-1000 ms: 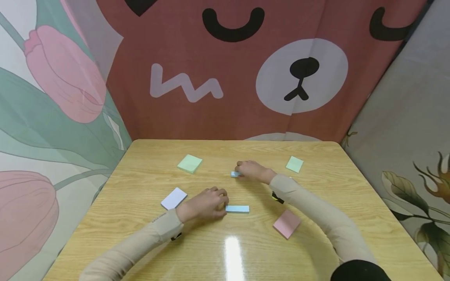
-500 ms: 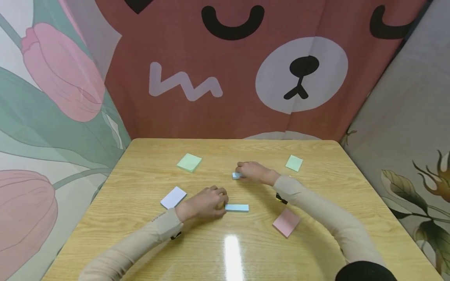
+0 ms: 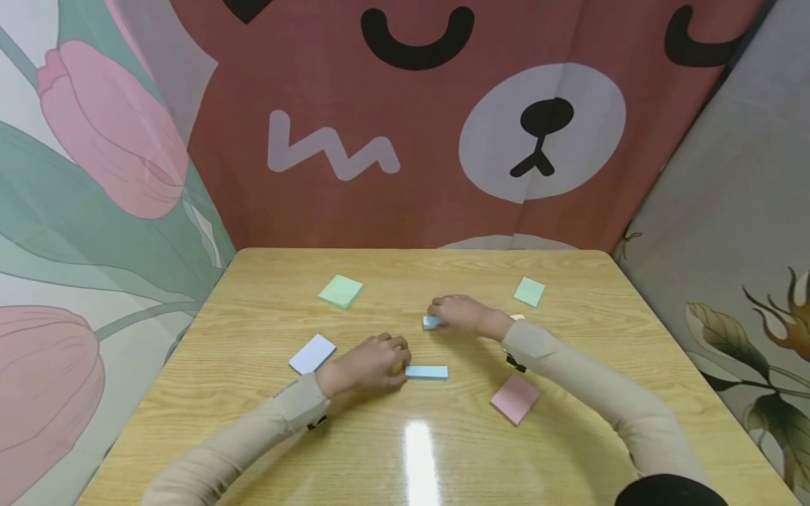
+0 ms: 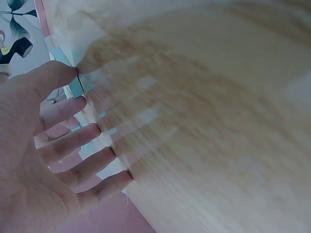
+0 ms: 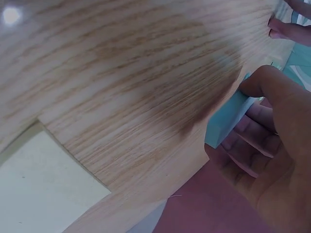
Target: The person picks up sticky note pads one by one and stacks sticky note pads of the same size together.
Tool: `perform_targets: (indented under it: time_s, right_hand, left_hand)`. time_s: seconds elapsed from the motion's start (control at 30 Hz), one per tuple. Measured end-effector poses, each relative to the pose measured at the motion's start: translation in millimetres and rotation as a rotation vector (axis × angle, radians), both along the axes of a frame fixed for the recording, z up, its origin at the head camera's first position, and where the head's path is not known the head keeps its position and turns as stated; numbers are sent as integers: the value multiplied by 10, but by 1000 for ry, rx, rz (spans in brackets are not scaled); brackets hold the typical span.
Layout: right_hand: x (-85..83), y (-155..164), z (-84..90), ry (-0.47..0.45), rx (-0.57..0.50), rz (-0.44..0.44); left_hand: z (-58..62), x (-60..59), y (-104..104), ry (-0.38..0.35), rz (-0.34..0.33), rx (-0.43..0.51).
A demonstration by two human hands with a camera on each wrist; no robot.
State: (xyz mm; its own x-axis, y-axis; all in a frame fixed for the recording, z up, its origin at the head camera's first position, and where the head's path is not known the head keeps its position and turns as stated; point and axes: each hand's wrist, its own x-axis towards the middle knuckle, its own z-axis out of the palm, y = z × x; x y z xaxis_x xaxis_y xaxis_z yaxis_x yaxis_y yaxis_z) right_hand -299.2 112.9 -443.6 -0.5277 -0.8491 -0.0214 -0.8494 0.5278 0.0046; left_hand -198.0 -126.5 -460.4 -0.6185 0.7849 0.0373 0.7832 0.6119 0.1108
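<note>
Right hand: the right hand (image 3: pixel 465 314) lies on the pale wooden counter (image 3: pixel 569 281) near its middle, fingers (image 5: pixel 252 133) curled round a small light-blue sticky-note pad (image 3: pixel 432 322); the right wrist view shows the thumb over the pad's top edge and the fingers under it.
Small blue pad: its left end pokes out from under the right hand, touching the counter.
Left hand: the left hand (image 3: pixel 370 364) rests on the counter nearer the person, fingers (image 4: pixel 80 138) bent, their tips at the left end of a long light-blue rectangular sticky-note pad (image 3: pixel 427 372); the left wrist view is blurred, and whether the hand pinches the pad or only touches it cannot be told.
Long blue pad: flat on the counter, just right of the left hand, lying crosswise and well apart from the small blue pad.
Other pads: a pale green square pad (image 3: pixel 340 290) at the far left, a smaller pale green square pad (image 3: pixel 529 291) at the far right, a white rectangular pad (image 3: pixel 313 353) left of the left hand, a pink square pad (image 3: pixel 515 398) by the right forearm.
Sleeves: both arms wear beige sleeves (image 3: pixel 253 439).
Backdrop: a red cloth with a cartoon bear face (image 3: pixel 541 133) hangs behind the counter.
</note>
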Motion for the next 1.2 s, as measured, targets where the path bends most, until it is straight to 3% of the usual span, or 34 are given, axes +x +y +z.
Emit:
perform_targets:
  time_s: [0.5, 0.8, 1.2]
  right_hand:
    - [117, 49, 13, 39, -3, 57]
    - [219, 82, -2, 79, 50, 98]
    - [355, 91, -27, 82, 6, 143]
  left_hand:
    - [-5, -13, 0, 6, 3, 6]
    - [-6, -11, 2, -5, 2, 8]
    - [21, 0, 10, -22, 3, 25]
